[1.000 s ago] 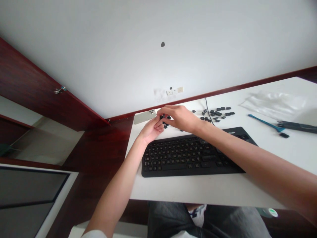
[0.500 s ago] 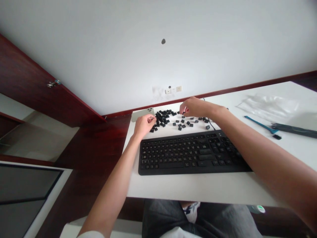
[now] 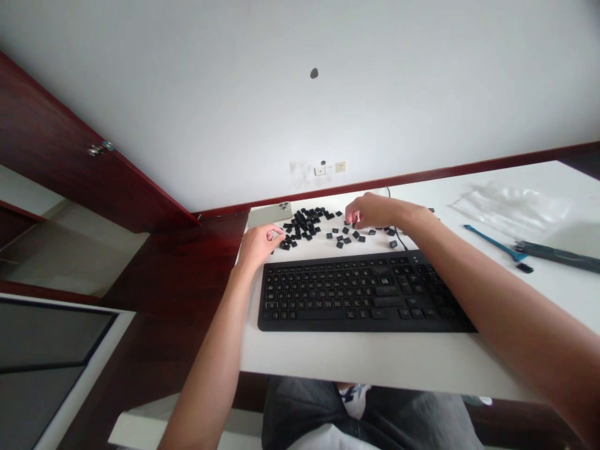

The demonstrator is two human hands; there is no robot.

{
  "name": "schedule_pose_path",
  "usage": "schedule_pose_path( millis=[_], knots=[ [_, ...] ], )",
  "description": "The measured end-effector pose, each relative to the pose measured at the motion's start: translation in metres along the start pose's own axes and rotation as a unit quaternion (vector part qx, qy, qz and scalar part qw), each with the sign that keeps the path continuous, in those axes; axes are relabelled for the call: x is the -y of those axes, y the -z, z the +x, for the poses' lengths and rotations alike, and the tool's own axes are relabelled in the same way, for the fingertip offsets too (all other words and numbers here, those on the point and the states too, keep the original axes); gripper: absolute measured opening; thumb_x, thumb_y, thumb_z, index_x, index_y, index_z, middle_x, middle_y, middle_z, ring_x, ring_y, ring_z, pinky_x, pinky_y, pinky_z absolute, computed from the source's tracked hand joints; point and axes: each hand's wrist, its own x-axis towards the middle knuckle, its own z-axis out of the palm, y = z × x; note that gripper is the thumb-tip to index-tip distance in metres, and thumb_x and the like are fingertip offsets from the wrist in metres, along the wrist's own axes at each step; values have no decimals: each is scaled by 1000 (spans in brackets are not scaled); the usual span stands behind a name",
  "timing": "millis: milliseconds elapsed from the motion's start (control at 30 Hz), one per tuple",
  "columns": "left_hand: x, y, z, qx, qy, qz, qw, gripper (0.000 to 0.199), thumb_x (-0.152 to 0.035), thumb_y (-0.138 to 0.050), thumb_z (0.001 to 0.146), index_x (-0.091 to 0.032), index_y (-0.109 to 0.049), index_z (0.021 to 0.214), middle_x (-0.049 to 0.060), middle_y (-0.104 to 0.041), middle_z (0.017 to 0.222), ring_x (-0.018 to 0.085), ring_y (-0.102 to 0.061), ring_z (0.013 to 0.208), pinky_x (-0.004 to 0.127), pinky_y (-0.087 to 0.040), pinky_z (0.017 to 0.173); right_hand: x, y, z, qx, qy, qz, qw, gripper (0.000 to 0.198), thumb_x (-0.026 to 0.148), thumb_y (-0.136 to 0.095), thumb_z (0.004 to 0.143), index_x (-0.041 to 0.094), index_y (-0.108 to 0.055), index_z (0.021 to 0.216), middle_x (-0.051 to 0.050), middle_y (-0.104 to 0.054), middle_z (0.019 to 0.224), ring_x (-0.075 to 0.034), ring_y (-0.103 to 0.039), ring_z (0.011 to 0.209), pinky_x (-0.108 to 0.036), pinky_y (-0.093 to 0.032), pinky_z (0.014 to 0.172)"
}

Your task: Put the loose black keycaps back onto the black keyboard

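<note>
Loose black keycaps [image 3: 304,224] lie in a pile on the white table, with several more scattered to its right. My left hand [image 3: 257,245] is at the pile's left edge, thumb and fingers curled together. Whatever they hold, if anything, is hidden. Over the scattered keycaps, my right hand [image 3: 372,210] points its fingers down, closed at a black keycap [image 3: 355,225]. Nearer to me lies a black keyboard [image 3: 328,294], its right end partly covered by my right forearm.
A phone [image 3: 269,215] lies behind my left hand. To the right are a blue brush [image 3: 494,240], a dark bundle of slim rods [image 3: 557,253] and a clear plastic bag [image 3: 510,203]. The keyboard cable [image 3: 399,237] runs back toward the wall.
My left hand has moved left and slightly nearer to me, along the pile's edge. My right hand has shifted a little right and lower among the scattered keycaps.
</note>
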Motion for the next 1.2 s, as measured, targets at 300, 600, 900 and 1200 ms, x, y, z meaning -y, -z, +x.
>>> schedule_pose_path(
  millis=[300, 600, 900, 1200],
  knots=[
    [-6, 0, -2, 16, -24, 3, 1000, 15, -36, -79, 86, -25, -82, 97, 3, -76, 88, 17, -65, 74, 29, -46, 73, 3, 0, 0, 4, -5, -7, 1000, 30, 8, -69, 76, 23, -79, 100, -4, -81, 105, -24, -74, 100, -34, -56, 84],
    [-4, 7, -3, -16, -23, 25, 999, 17, -37, -70, 94, -25, -82, 92, 5, -78, 93, 19, -66, 76, 31, -46, 74, 6, 9, -5, 6, -15, 9, 1000, 30, 13, -70, 80, 22, -78, 107, -6, -81, 110, -24, -75, 97, -36, -57, 80],
    [0, 5, -2, 102, -50, -66, 991, 18, -32, -85, 81, -23, -83, 95, 3, -76, 92, 16, -64, 73, 30, -49, 73, 25, 20, -17, -31, 37, -20, 999, 26, 18, -66, 85, 24, -79, 106, -4, -82, 99, -24, -75, 88, -36, -54, 73],
    [2, 4, -1, 87, -110, -53, 989, 7, -28, -81, 84, -24, -82, 89, 4, -77, 98, 19, -66, 84, 32, -50, 81, 46, 23, -27, -51, 69, -30, 996, 23, 19, -63, 87, 24, -80, 102, -7, -81, 97, -23, -73, 83, -34, -51, 68]
  ],
)
